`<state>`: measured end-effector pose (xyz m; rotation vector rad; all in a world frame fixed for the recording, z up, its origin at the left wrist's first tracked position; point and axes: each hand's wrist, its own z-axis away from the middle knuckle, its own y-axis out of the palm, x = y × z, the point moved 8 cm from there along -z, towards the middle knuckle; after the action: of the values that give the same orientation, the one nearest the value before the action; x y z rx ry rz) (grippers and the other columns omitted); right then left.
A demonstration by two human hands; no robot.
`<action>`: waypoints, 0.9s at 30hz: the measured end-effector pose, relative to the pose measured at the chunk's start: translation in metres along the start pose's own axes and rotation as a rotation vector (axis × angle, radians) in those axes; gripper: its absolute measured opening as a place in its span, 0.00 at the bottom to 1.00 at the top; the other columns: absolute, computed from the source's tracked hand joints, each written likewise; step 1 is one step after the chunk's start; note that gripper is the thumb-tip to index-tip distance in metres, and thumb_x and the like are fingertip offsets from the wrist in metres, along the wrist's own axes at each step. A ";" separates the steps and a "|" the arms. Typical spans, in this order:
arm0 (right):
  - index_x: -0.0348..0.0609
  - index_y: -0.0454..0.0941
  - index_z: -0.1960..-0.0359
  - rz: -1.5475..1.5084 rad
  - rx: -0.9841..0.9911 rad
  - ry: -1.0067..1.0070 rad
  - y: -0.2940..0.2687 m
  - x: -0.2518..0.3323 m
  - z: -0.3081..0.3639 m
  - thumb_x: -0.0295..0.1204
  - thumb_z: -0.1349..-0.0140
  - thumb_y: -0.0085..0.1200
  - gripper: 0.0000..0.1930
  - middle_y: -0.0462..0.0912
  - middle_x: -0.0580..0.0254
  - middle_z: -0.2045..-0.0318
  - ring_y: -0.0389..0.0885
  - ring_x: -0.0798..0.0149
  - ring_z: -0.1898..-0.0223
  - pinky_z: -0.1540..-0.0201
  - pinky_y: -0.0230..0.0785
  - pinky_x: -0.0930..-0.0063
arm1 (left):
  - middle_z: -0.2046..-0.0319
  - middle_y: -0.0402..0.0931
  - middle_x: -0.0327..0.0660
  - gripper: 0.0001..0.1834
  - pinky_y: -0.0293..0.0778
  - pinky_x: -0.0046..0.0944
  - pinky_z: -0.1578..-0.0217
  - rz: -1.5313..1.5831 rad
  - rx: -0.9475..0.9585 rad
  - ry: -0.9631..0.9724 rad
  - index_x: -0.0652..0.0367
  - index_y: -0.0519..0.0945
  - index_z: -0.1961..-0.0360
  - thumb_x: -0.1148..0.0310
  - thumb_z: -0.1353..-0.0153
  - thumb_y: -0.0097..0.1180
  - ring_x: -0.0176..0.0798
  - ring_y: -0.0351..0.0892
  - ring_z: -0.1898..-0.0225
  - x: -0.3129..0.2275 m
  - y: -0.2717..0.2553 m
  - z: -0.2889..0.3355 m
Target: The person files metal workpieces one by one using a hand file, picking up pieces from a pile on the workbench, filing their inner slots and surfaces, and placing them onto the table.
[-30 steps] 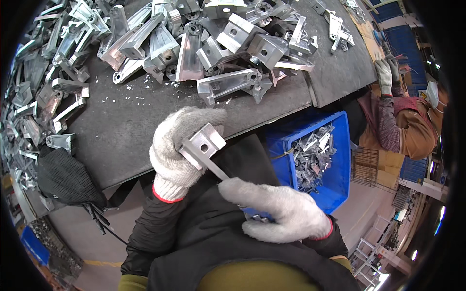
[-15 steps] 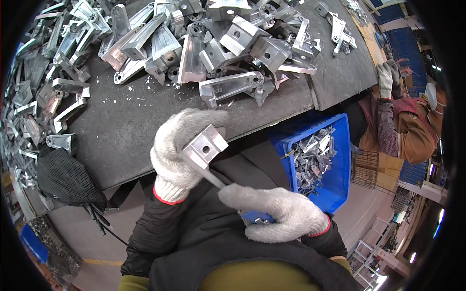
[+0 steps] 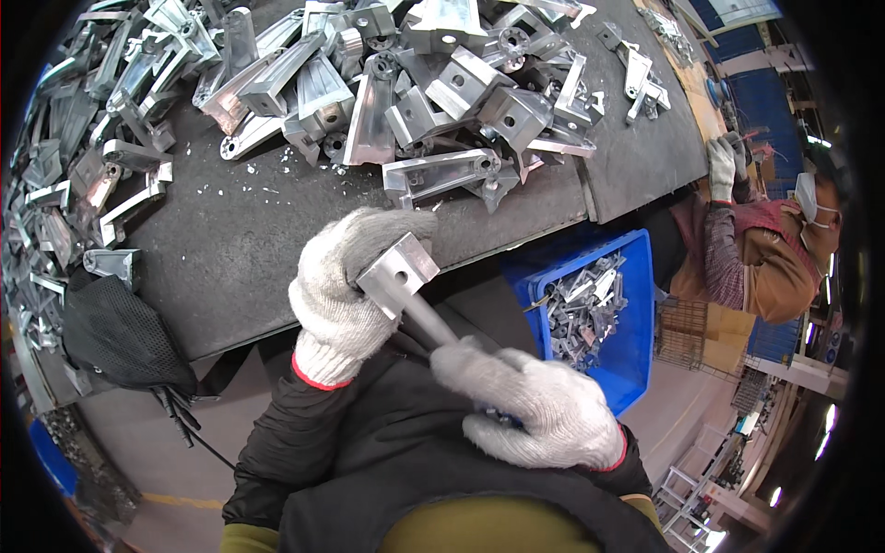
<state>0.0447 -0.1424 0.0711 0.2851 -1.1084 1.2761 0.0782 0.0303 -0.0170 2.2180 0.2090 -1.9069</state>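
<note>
In my gloved left hand (image 3: 334,288), closed near the front edge of the dark table, is a silver cast-metal bracket (image 3: 399,275). Its square end with a round hole faces up; my fingers and palm hide the rest. My gloved right hand (image 3: 544,417) is wrapped round the handle of a grey bar-shaped file (image 3: 430,321). The file reaches up to the lower edge of the bracket's end, where its tip goes out of sight. Only a bit of blue shows of the handle under my fingers.
Piles of similar brackets (image 3: 369,111) cover the back and left of the table (image 3: 249,230). A blue bin (image 3: 630,355) of metal parts stands right of my lap. A black mesh bag (image 3: 124,327) lies at the left edge. At far right a gloved co-worker (image 3: 719,170) works.
The file has slid from the bracket's lower left side towards its lower right edge, and my right hand has moved slightly right. My left hand still grips the bracket. The view has shifted a little.
</note>
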 end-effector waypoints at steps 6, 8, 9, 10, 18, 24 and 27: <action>0.64 0.79 0.37 0.635 -0.390 0.129 -0.010 0.007 0.006 0.27 0.47 0.65 0.32 0.87 0.55 0.50 0.85 0.54 0.71 0.70 0.81 0.63 | 0.65 0.85 0.45 0.21 0.78 0.42 0.63 -0.275 -0.012 0.132 0.58 0.88 0.56 0.70 0.55 0.66 0.50 0.87 0.64 -0.016 0.007 -0.008; 0.66 0.79 0.36 0.704 -0.401 0.121 -0.010 0.010 0.003 0.27 0.47 0.65 0.32 0.87 0.56 0.54 0.84 0.55 0.72 0.72 0.81 0.63 | 0.63 0.86 0.43 0.18 0.80 0.37 0.60 -0.369 0.002 0.134 0.61 0.87 0.55 0.74 0.51 0.67 0.42 0.87 0.62 -0.024 0.008 -0.007; 0.68 0.79 0.36 0.763 -0.410 0.112 -0.010 0.012 0.001 0.28 0.47 0.64 0.33 0.87 0.57 0.57 0.84 0.56 0.72 0.74 0.80 0.63 | 0.60 0.87 0.41 0.16 0.82 0.33 0.58 -0.471 0.022 0.132 0.63 0.86 0.55 0.77 0.46 0.69 0.35 0.88 0.60 -0.026 0.009 -0.007; 0.68 0.79 0.36 0.764 -0.407 0.113 -0.009 0.015 0.001 0.28 0.47 0.64 0.33 0.87 0.57 0.57 0.84 0.56 0.72 0.74 0.80 0.63 | 0.60 0.87 0.41 0.16 0.82 0.33 0.58 -0.469 0.021 0.130 0.63 0.86 0.55 0.77 0.46 0.69 0.35 0.88 0.60 -0.027 0.009 -0.008; 0.76 0.78 0.35 0.923 -0.395 0.151 -0.009 0.015 -0.006 0.28 0.47 0.62 0.35 0.76 0.62 0.70 0.77 0.60 0.78 0.80 0.75 0.65 | 0.63 0.87 0.42 0.10 0.82 0.34 0.61 -0.367 0.048 0.094 0.62 0.87 0.60 0.77 0.44 0.69 0.37 0.88 0.64 -0.028 0.015 -0.016; 0.78 0.74 0.32 0.881 -0.395 0.171 -0.007 0.000 0.001 0.28 0.46 0.61 0.37 0.78 0.63 0.68 0.78 0.61 0.77 0.80 0.76 0.65 | 0.63 0.87 0.40 0.11 0.82 0.33 0.60 -0.461 0.003 0.190 0.61 0.87 0.58 0.75 0.42 0.69 0.35 0.88 0.63 -0.035 0.012 -0.013; 0.78 0.75 0.33 0.945 -0.356 0.163 -0.008 0.014 -0.006 0.28 0.46 0.61 0.37 0.81 0.64 0.65 0.79 0.61 0.75 0.79 0.77 0.66 | 0.63 0.87 0.40 0.11 0.82 0.32 0.60 -0.478 0.011 0.177 0.60 0.87 0.57 0.73 0.42 0.70 0.34 0.88 0.63 -0.035 0.012 -0.014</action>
<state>0.0532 -0.1326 0.0824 -0.6823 -1.3506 1.8248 0.0888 0.0228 0.0206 2.5139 0.8245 -1.9144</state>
